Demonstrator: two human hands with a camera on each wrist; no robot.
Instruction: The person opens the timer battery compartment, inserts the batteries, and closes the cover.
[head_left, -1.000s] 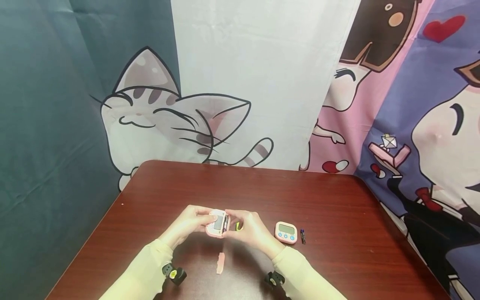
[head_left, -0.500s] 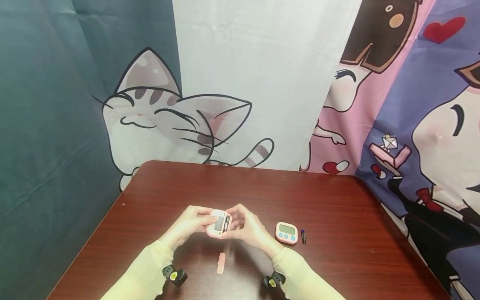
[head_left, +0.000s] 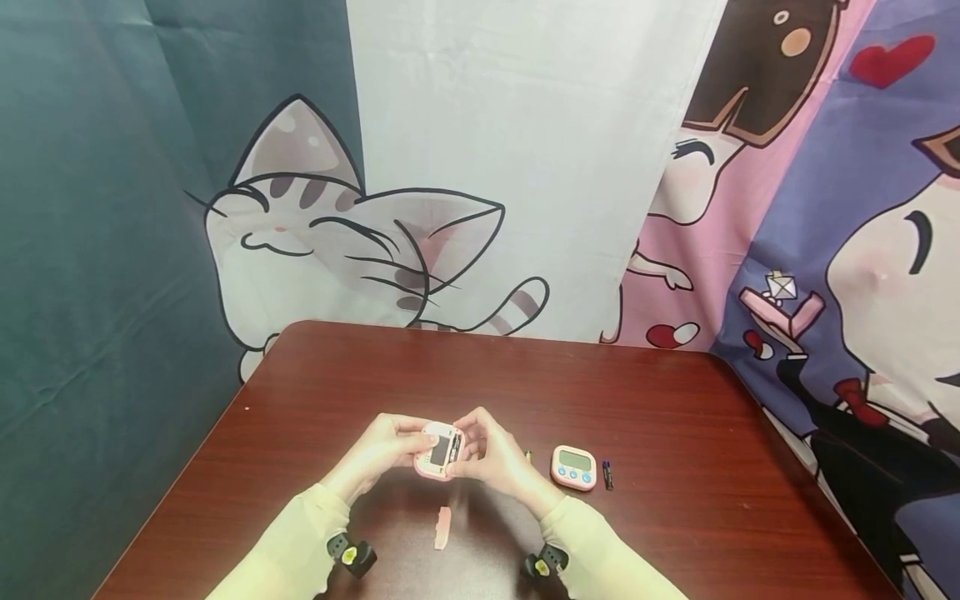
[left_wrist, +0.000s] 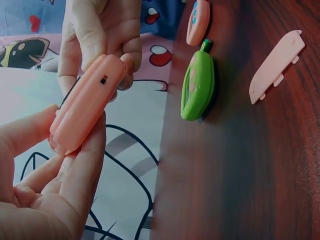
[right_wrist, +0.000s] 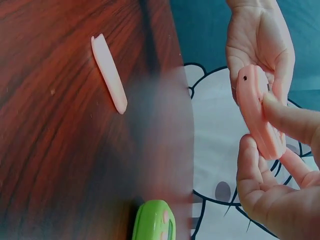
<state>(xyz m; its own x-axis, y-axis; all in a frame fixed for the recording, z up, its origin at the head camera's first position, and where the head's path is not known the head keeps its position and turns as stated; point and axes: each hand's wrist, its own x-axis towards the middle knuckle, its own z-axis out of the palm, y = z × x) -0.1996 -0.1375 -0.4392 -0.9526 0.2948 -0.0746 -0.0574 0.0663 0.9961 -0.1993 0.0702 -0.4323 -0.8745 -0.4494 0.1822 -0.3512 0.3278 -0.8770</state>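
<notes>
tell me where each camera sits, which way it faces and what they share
Head: worn on the head, facing forward and down over the table toward the cartoon backdrop; the left hand, right hand and both sleeves show.
Left wrist: on the left wrist, looking at the held pink device; left hand near, right hand beyond.
Right wrist: on the right wrist, looking at that device from the other side; right hand near, left hand beyond.
Shared by both wrist views: the green device and loose pink strip.

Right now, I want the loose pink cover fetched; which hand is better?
Probably the right hand: it only pinches edges of the pink device; the left hand grips across its face.
</notes>
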